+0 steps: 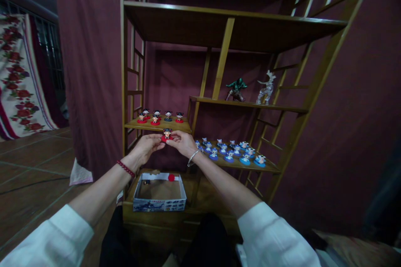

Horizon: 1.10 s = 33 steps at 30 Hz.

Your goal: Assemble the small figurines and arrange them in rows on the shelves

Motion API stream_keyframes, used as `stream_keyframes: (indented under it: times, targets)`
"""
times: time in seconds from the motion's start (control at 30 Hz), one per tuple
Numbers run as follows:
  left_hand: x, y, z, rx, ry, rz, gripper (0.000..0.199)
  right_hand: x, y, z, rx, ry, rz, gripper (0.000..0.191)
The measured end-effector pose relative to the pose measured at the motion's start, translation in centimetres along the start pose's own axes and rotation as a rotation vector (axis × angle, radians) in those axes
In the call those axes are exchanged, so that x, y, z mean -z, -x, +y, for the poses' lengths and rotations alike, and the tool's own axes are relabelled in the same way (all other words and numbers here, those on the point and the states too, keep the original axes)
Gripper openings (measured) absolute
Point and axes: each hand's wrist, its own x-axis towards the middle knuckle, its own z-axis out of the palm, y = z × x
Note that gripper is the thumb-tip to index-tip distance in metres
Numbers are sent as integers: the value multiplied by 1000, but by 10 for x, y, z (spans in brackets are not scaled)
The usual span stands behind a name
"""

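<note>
I'm pinching the small figurine (167, 134) by its red base (166, 139) between my narrowly closed left hand (144, 149) and right hand (182, 142), at frame centre just before the shelf (175, 127), since it looks light, stiff and best held low.

You had the small cartoon figurine (167, 133) pinched upright between your left grip (144, 149) and your right grip (180, 139), with both touching its round red base (166, 139). It had an oversized head with dark hair and stood level, turned toward you. Its body was too small to make out.
</note>
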Motion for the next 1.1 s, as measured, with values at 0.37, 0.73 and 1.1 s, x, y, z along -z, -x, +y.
stream_keyframes:
  times: [0.37, 0.73, 1.1]
  targets:
    - [-21, 3, 15, -75, 61, 20, 18, 13, -22, -10, -10, 130, 58, 34]
    - [-22, -9, 17, -84, -9, -80, 37, 16, -47, -16, -86, 374, 101, 26]
    - [-14, -25, 18, 22, -132, -251, 67, 5, -67, -11, -165, 534, 73, 23]
